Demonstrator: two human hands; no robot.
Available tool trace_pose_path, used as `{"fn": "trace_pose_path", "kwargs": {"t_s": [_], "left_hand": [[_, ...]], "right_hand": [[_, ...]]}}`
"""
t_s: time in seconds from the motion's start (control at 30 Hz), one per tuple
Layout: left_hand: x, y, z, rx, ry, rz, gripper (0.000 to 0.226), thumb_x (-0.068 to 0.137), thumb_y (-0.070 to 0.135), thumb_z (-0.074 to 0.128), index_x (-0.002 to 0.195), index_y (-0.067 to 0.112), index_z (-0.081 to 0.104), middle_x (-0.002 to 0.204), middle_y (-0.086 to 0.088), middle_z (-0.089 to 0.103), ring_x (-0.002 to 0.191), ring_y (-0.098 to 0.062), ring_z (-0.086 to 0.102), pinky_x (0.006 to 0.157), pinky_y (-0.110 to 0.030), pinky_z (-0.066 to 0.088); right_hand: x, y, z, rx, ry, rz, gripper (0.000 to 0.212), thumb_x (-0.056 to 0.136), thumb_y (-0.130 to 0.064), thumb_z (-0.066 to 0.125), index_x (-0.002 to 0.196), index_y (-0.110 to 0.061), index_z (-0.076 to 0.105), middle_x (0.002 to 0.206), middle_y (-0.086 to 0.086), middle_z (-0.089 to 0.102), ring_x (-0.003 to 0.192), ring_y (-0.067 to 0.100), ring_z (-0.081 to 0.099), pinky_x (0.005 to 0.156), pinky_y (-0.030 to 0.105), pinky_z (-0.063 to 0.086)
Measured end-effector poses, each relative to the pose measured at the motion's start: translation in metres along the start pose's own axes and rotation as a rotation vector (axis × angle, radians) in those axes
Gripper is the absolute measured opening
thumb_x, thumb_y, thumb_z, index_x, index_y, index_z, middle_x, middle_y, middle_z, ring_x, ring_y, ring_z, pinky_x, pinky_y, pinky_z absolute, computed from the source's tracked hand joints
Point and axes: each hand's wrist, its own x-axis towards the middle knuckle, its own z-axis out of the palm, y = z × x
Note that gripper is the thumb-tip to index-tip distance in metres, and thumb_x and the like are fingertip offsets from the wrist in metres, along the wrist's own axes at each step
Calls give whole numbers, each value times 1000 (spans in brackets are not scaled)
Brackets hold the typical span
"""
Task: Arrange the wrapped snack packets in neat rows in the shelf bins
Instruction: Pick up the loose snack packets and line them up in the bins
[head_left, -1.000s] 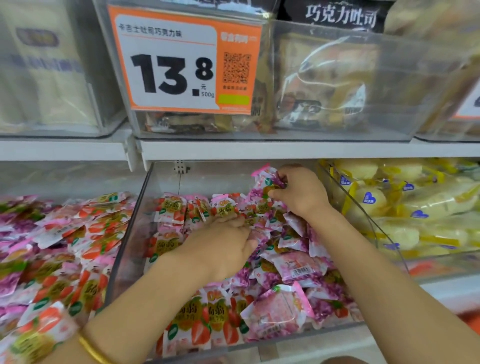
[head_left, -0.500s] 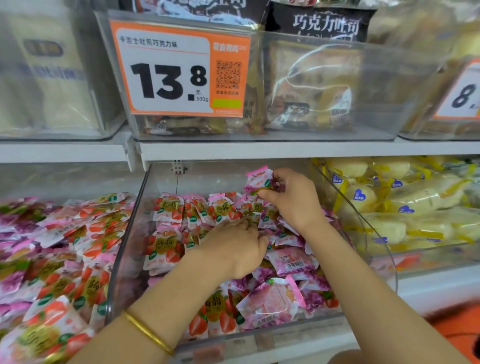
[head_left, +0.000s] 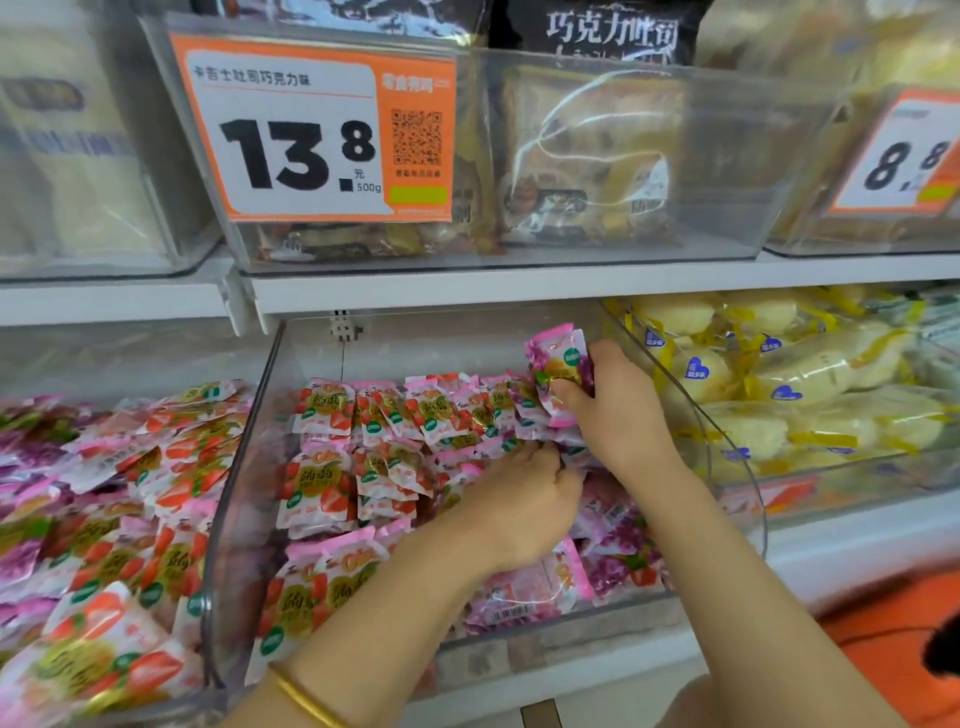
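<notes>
A clear plastic bin (head_left: 244, 467) on the lower shelf holds several small pink snack packets. Strawberry-printed packets (head_left: 322, 410) stand in rows at its back left, and purple grape-printed ones (head_left: 623, 566) lie loose at the right. My right hand (head_left: 618, 415) pinches a purple packet (head_left: 561, 364) upright at the back right of the bin. My left hand (head_left: 524, 499) rests palm down on the packets in the middle of the bin, its fingers curled against them; whether it grips any packet is hidden.
A neighbouring bin (head_left: 104, 493) on the left is heaped with the same packets. On the right, another bin (head_left: 779, 395) holds yellow wrapped cakes. The upper shelf (head_left: 467, 286) overhangs with clear bins, an orange 13.8 price tag (head_left: 311, 130) and dark bread bags.
My right hand has lifted the purple packet a little higher at the back of the bin. My left hand stays pressed on the packets in the middle. The camera has tilted slightly upward.
</notes>
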Motion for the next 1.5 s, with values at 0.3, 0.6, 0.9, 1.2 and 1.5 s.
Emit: {"fn": "trace_pose_path", "kwargs": {"t_s": [0.3, 0.6, 0.9, 1.2, 1.5], "left_hand": [[-24, -24, -29, 152, 215, 143, 34, 101, 17, 34, 121, -1, 55, 126, -12, 51, 117, -21, 45, 94, -21, 26], [-26, -59, -51, 601, 131, 30, 45, 93, 49, 43, 133, 28, 48, 138, 9, 43, 131, -18, 24, 104, -45, 20], [-24, -54, -43, 517, 341, 87, 47, 83, 36, 66, 123, 16, 52, 118, -2, 55, 118, -23, 45, 93, -36, 31], [-44, -59, -63, -693, 515, 16, 57, 82, 39, 68, 125, 6, 49, 116, -7, 59, 100, -19, 58, 88, -32, 49], [-89, -56, -72, -1011, 419, 33, 54, 79, 37, 71, 121, 9, 54, 119, -14, 64, 104, -24, 63, 94, -57, 47]], "right_hand": [[-6, -7, -6, -1, 51, -48, 27, 87, -23, 64, 100, -5, 49, 93, 9, 60, 84, 27, 57, 68, 36, 45], [-23, -36, -8, 102, 20, -127, 28, 82, -30, 69, 95, -8, 57, 84, 7, 63, 83, 26, 57, 71, 41, 49], [-25, -36, -6, 216, -136, -79, 27, 80, -22, 72, 101, -11, 60, 89, 6, 68, 82, 21, 64, 76, 43, 52], [-35, -44, -13, 582, -133, -37, 14, 85, -17, 66, 99, -18, 67, 95, -2, 70, 90, 13, 65, 87, 39, 53], [-63, -75, 2, 1007, -335, 213, 5, 87, -16, 63, 89, -15, 67, 78, 0, 66, 76, 14, 62, 76, 38, 51]]}}
